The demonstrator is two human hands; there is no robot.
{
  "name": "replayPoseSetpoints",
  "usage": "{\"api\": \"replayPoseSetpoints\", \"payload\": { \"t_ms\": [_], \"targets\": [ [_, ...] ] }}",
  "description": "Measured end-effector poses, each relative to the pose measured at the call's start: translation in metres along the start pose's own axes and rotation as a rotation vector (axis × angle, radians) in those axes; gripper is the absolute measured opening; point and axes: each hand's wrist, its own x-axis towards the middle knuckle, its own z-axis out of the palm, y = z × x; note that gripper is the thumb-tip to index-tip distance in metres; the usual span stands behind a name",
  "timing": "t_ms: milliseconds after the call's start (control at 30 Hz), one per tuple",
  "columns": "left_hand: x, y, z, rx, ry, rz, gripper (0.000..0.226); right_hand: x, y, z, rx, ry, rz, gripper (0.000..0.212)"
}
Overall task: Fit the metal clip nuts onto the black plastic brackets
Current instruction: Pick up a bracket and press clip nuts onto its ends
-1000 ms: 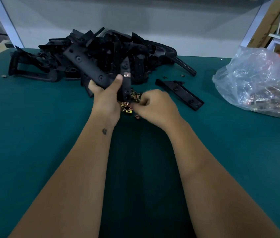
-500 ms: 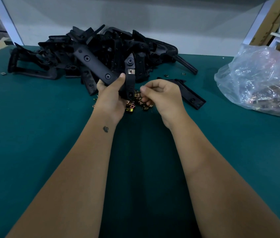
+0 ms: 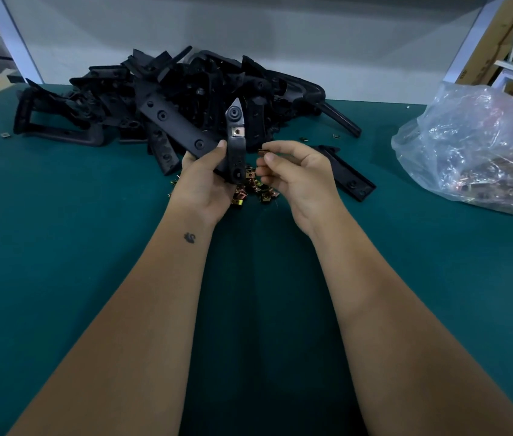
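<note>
- one small clip nut (image 3: 262, 151) is being pinched between the thumb and forefinger tips of the right hand (image 3: 296, 174), just beside the upright bracket and clear of the table; the other fingers are being kept loosely curled beneath.
- two brackets are being gripped together in the left hand (image 3: 206, 180): an upright bracket (image 3: 236, 143) and a long flat bracket (image 3: 175, 122) slanting away toward the pile, with the thumb being pressed across their lower ends and the fingers being wrapped behind.
- one clip nut already fitted (image 3: 236, 131) is being shown on the upright bracket, below its round boss.
- the nut is being judged light, stiff, springy thin metal, smooth enough to slip; it is best being held by its flat sides with the open mouth facing the bracket edge, so the pinch is not being allowed to close the mouth.
- the bracket is being judged light and rigid moulded plastic, not fragile; a hold low on the body, as now, is leaving the upper seats free, and firm bracing is being called for against the push of the nut.
- many loose clip nuts (image 3: 253, 188) are being kept in a small heap on the green table (image 3: 60, 247), just under and between the hands.
- a pile of black brackets (image 3: 186, 89) is lying beyond the hands, a single bracket (image 3: 348, 176) is lying flat right of the right hand, and a clear plastic bag (image 3: 475, 146) of more metal parts is sitting well apart at the right.
</note>
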Motion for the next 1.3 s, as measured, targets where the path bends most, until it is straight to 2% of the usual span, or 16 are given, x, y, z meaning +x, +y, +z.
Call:
{"api": "replayPoseSetpoints", "payload": {
  "t_ms": [133,400,767,967,1100,1300],
  "targets": [
    [-0.001,0.000,0.001,-0.009,-0.008,-0.004,0.024,0.000,0.000,0.004,0.051,-0.007,-0.003,0.013],
    [-0.001,-0.001,0.002,-0.033,-0.018,0.014,0.011,-0.002,0.002,0.009,-0.049,-0.035,-0.006,0.020],
    [-0.004,-0.002,0.004,0.017,-0.028,0.049,0.014,-0.002,0.002,0.011,-0.085,-0.038,0.004,0.021],
    [-0.008,-0.008,0.014,0.027,0.033,0.131,0.030,0.001,0.001,0.012,-0.082,0.019,0.002,0.026],
    [-0.010,-0.014,0.016,0.130,0.061,0.160,0.041,0.000,-0.003,0.017,-0.061,0.024,0.022,0.027],
    [-0.009,-0.012,0.017,0.203,0.024,0.160,0.040,0.001,-0.009,0.012,-0.056,-0.017,0.095,0.037]
  ]
}}
